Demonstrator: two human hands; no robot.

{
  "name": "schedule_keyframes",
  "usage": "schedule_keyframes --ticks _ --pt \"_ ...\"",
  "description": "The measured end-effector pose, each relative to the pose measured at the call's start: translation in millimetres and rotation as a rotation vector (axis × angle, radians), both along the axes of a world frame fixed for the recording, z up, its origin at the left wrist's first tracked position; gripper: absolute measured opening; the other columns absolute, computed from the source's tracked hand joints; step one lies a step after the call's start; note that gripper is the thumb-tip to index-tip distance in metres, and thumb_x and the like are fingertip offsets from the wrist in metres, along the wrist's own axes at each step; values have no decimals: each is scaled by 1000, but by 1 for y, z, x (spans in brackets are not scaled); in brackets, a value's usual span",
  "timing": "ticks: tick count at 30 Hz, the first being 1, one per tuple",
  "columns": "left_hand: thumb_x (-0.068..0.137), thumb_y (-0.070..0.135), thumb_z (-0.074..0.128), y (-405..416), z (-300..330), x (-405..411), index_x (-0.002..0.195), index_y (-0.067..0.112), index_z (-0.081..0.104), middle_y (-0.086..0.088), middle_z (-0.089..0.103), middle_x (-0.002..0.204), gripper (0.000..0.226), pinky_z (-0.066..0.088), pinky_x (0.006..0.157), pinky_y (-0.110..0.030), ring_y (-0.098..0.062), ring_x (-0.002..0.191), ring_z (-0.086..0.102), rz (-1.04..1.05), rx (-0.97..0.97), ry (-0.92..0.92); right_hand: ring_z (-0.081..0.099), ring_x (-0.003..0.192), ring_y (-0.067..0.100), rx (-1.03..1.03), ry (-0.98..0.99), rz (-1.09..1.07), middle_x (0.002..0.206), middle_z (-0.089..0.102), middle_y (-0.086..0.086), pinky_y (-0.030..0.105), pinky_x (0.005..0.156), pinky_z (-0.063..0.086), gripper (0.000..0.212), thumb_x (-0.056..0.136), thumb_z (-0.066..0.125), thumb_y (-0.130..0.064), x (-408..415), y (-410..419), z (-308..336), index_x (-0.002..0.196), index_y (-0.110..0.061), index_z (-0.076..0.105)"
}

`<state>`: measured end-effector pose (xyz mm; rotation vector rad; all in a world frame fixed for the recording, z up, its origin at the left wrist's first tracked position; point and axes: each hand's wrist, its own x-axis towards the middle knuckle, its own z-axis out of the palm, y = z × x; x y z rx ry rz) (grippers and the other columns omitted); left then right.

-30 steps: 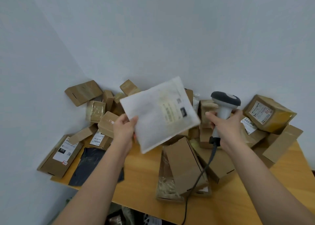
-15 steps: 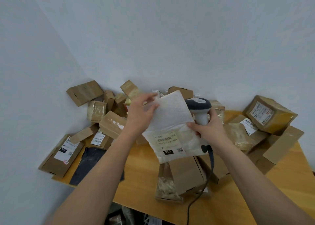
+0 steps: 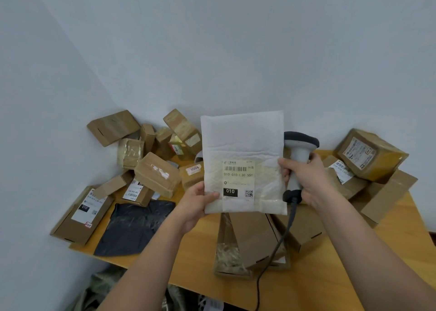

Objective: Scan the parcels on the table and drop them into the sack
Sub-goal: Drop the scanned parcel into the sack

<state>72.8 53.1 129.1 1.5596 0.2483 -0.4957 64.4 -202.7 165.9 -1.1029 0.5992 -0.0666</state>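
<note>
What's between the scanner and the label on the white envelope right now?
Nothing visible blocks the label, which faces the camera. The scanner, in the right hand, sits beside the envelope that the left hand holds, not facing it.

You've got a white bubble mailer up, its label cream with black bars and a black "010" block. Your scanner is light grey, dark-capped. Brown cardboard boxes, a black poly bag, a honey-yellow wooden table.
</note>
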Motion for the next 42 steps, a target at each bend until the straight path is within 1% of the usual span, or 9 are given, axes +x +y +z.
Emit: schedule_keyframes --ticks 3,6,9,12,14,16,21,32,42 --pt "94 -1 56 7 -1 5 126 11 58 -11 69 118 34 58 75 -39 -27 99 68 111 -2 -47 54 54 13 -88 17 45 89 57 8 26 45 48 38 88 70 -11 0 0 7 114 -15 43" --pt "96 -5 52 14 -7 15 125 11 56 -13 66 119 34 57 72 -41 -31 101 66 306 -3 -41 57 63 17 -84 24 189 96 58 9 29 55 50 33 93 65 -25 -4 4 24 119 -15 49" --pt "96 -8 49 21 -13 24 125 10 51 -15 62 126 35 54 83 -49 -34 105 63 472 -69 -8 58 67 19 -98 -5 351 99 59 13 33 62 51 29 97 58 -33 -11 13 46 119 -15 52" --pt "95 -10 48 28 -16 31 130 9 50 -15 61 127 39 50 93 -55 -36 110 61 568 -99 19 59 65 17 -131 -85 477 101 59 13 32 61 51 26 100 53 -32 -19 20 68 118 -13 54" --pt "95 -10 48 33 -19 35 132 9 49 -15 61 128 41 49 95 -57 -36 112 61 609 -96 32 60 64 16 -154 -123 533 108 60 16 30 61 52 24 100 53 -32 -23 23 82 116 -15 55" --pt "95 -9 49 37 -20 37 132 9 50 -15 61 130 40 50 94 -56 -36 111 61 637 -95 35 61 64 15 -177 -148 570 113 61 16 27 59 54 24 99 53 -33 -26 25 95 116 -15 55" --pt "95 -8 50 45 -23 38 131 9 50 -14 61 128 39 51 94 -51 -34 111 62 695 -84 30 58 59 14 -173 -206 618 105 62 13 26 56 52 26 99 53 -32 -36 26 119 116 -12 56" --pt "95 -7 51 51 -27 44 131 10 50 -15 60 130 39 50 95 -56 -35 111 62 723 -60 37 56 56 14 -203 -229 591 100 63 11 25 52 50 30 98 53 -32 -48 19 134 116 -8 55" --pt "95 -8 50 44 -36 40 134 10 51 -14 60 131 43 49 97 -57 -34 113 61 736 -122 24 56 56 13 -201 -235 634 97 64 9 24 52 50 25 97 52 -33 -49 9 133 114 -14 56"
